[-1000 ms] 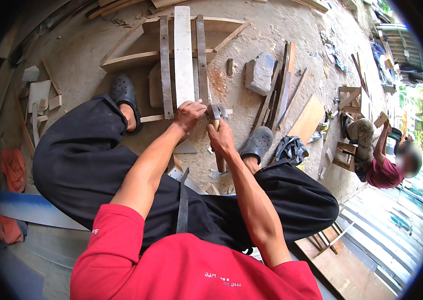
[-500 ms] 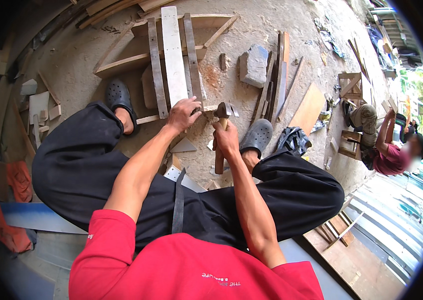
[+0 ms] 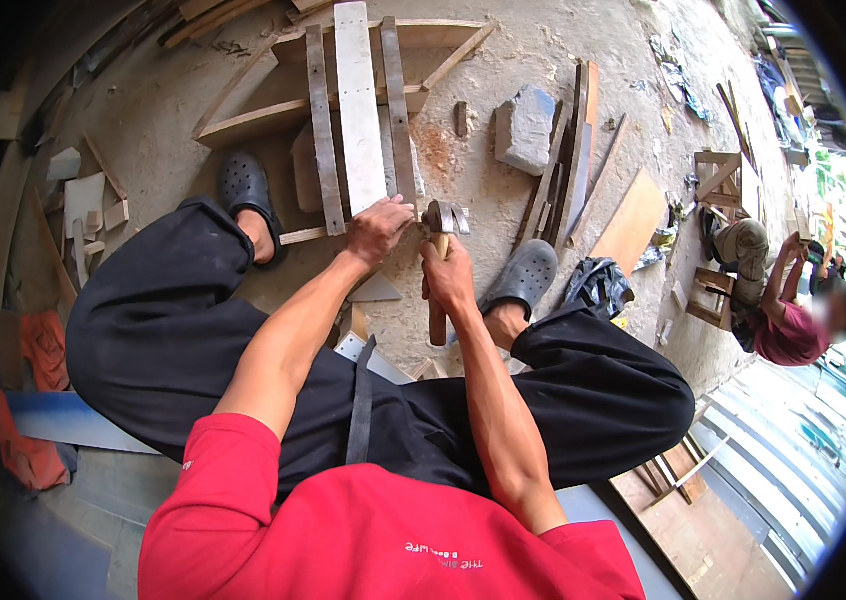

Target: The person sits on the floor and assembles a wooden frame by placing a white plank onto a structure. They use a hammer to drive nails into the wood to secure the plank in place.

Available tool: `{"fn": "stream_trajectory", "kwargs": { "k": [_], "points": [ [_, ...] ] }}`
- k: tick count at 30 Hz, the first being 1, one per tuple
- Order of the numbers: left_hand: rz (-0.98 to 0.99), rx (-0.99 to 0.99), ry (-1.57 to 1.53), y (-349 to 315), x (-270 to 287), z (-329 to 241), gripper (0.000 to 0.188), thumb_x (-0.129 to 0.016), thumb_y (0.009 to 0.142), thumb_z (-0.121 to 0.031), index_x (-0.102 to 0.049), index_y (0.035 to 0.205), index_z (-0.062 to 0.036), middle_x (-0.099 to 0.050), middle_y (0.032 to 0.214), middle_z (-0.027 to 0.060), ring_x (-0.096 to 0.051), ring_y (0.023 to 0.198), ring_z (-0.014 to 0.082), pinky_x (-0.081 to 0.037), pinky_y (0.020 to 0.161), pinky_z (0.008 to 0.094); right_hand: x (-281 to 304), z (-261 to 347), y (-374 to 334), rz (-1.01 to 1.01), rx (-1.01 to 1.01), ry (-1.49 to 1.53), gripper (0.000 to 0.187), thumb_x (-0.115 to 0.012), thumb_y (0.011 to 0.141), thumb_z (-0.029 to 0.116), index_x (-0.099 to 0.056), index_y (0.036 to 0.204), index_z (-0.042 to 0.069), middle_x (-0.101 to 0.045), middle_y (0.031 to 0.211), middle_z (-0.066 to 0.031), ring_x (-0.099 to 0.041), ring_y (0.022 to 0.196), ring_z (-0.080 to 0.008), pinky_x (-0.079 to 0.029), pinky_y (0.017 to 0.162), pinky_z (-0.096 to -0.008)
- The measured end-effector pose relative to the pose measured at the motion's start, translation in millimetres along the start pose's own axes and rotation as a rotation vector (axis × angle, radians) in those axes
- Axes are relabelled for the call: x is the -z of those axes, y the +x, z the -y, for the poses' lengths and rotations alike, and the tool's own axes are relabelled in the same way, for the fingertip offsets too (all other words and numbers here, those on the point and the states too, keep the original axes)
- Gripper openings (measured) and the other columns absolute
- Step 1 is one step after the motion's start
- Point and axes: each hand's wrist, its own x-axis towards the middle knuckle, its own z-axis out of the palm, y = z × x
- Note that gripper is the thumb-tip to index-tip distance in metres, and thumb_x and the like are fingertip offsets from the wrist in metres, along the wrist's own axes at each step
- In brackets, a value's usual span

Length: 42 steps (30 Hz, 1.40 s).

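A claw hammer [image 3: 438,318] is gripped in my right hand [image 3: 449,272], its metal head up beside the fingers of my left hand [image 3: 379,230]. My left hand is closed, fingertips together, at the near end of a wooden frame; whatever they pinch is too small or hidden to make out. The frame has a pale board [image 3: 358,110] down its middle, flanked by a dark left slat [image 3: 323,140] and a dark right slat [image 3: 398,120]. These lie across wooden crosspieces [image 3: 263,122]. The near crosspiece is partly covered by my left hand.
My shoes stand on either side of the frame's near end. To the right lie a concrete block [image 3: 526,130], long wood strips [image 3: 573,150], a plywood sheet [image 3: 631,222] and a black plastic bag [image 3: 598,284]. Farther right another person [image 3: 793,320] sits handling wood. Scraps [image 3: 88,200] lie at left.
The hammer head has come slightly closer to my left hand, whose fingers have shifted a little. The whole view has moved slightly; the frame appears to stay in place.
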Motion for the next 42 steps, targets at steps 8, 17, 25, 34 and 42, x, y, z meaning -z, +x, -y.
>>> {"fn": "stream_trajectory", "kwargs": {
  "k": [8,17,25,34,42],
  "points": [
    [0.036,-0.008,0.032,-1,0,4,0.016,-0.064,0.086,-0.017,-0.068,0.1,-0.0092,-0.07,0.109,0.0057,-0.065,0.111,0.0273,-0.051,0.099,0.0388,-7,4,0,-0.019,0.052,-0.092,0.022,-0.06,0.088,0.022,-0.057,0.084,0.0,-0.057,0.055,-0.0092,-0.058,0.043,-0.0194,-0.048,0.041,-0.0357],
    [0.001,0.043,0.038,2,4,0,0.016,-0.069,0.082,-0.015,-0.071,0.097,-0.0092,-0.072,0.103,0.0043,-0.066,0.107,0.0251,-0.053,0.095,0.0354,-14,-7,3,-0.006,0.076,-0.237,0.018,-0.059,0.089,0.019,-0.058,0.09,0.001,-0.055,0.054,-0.008,-0.056,0.043,-0.0181,-0.045,0.04,-0.035],
    [-0.058,0.058,0.052,5,1,-4,0.013,-0.071,0.077,-0.012,-0.073,0.09,-0.0099,-0.072,0.098,0.0021,-0.068,0.102,0.0231,-0.055,0.087,0.0349,-18,-6,0,-0.1,0.155,-0.213,0.03,-0.06,0.087,0.023,-0.059,0.071,-0.003,-0.06,0.056,-0.0123,-0.057,0.044,-0.0226,-0.047,0.044,-0.0372],
    [-0.067,0.034,0.073,5,3,-2,0.01,-0.072,0.076,-0.012,-0.073,0.086,-0.0105,-0.072,0.096,0.0017,-0.069,0.101,0.0212,-0.055,0.083,0.0342,-19,-6,-5,-0.124,0.297,-0.199,0.027,-0.059,0.087,0.022,-0.06,0.076,-0.003,-0.06,0.059,-0.0127,-0.059,0.049,-0.0202,-0.048,0.046,-0.0394],
    [-0.092,-0.003,0.095,6,5,0,0.008,-0.072,0.076,-0.014,-0.073,0.083,-0.0105,-0.073,0.09,0.0013,-0.071,0.09,0.0214,-0.056,0.08,0.0329,-17,-5,-1,-0.114,0.243,-0.193,0.018,-0.057,0.089,0.018,-0.054,0.085,0.001,-0.055,0.054,-0.0072,-0.057,0.042,-0.0184,-0.045,0.039,-0.0346]
  ]
}}
